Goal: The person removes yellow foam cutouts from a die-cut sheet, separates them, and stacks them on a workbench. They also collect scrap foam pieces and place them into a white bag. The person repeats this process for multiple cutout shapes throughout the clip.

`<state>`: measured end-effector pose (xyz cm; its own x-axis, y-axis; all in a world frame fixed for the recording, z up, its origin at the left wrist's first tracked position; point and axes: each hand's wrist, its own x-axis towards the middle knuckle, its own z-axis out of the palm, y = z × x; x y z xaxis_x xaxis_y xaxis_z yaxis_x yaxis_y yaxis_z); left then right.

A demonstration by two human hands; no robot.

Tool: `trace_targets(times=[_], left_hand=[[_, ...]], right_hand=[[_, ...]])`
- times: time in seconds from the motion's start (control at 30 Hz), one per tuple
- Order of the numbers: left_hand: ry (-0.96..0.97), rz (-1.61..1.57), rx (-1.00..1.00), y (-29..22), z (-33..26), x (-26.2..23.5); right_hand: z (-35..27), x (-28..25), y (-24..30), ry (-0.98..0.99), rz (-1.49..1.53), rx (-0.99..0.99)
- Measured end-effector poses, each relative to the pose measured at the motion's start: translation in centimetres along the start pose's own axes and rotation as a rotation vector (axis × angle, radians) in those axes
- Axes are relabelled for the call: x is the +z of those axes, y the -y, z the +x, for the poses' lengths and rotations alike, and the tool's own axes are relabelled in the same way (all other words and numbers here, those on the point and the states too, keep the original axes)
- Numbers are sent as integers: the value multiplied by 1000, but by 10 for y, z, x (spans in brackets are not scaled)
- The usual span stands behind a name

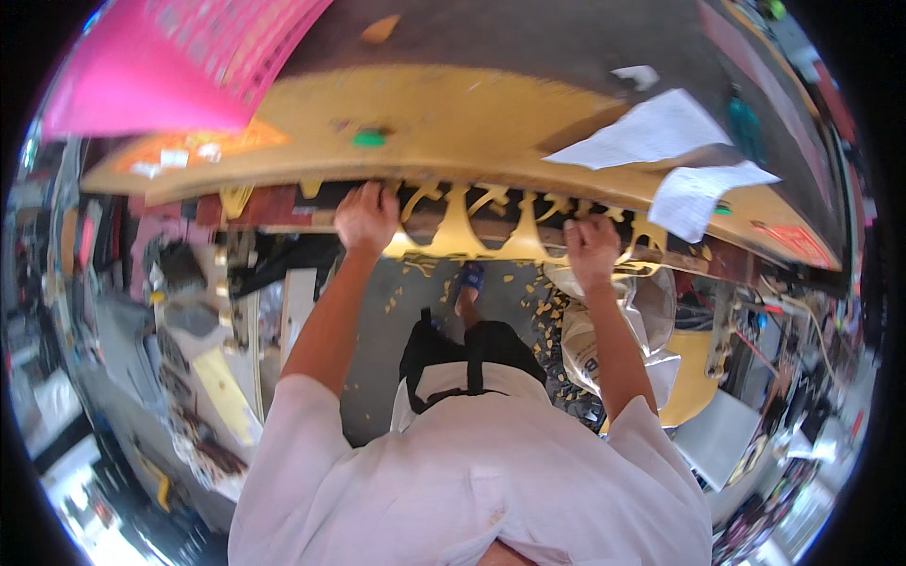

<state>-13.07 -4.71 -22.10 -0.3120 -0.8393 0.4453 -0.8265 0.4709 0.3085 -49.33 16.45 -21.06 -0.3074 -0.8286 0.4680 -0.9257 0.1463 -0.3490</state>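
Note:
A yellow sheet (pixel 458 231) full of cut-out openings, with thin webs left between them, hangs over the front edge of a dark slot under a wide yellow-fronted beam. My left hand (pixel 366 219) is closed on the sheet's left part, knuckles up against the beam's lower edge. Farther right, my right hand (pixel 593 250) is closed on the same sheet. The fingertips of both hands are partly hidden. Part of the sheet runs back into the slot, out of sight.
Above the hands, the beam (pixel 415 113) bears a pink sheet (pixel 160 85), white papers (pixel 651 127) and a green button (pixel 368 139). Yellow scraps (pixel 543 321) litter the grey floor. A whitish sack (pixel 604 344) stands beside my right forearm. Crowded shelving lies left.

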Motion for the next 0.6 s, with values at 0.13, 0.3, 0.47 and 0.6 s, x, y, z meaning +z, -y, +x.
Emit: trace_targets(times=[0.13, 0.3, 0.47, 0.6], left_hand=[[-125, -42, 54, -1, 0, -3], [-6, -73, -79, -6, -26, -24], [-150, -229, -345, 26, -57, -76], [140, 296, -767, 75, -57, -93]], right_hand=[[0, 1, 2, 8, 78, 57], [-22, -13, 13, 56, 71, 21], [-69, -61, 47, 58, 43, 63], [-82, -74, 81, 8, 227, 170]])
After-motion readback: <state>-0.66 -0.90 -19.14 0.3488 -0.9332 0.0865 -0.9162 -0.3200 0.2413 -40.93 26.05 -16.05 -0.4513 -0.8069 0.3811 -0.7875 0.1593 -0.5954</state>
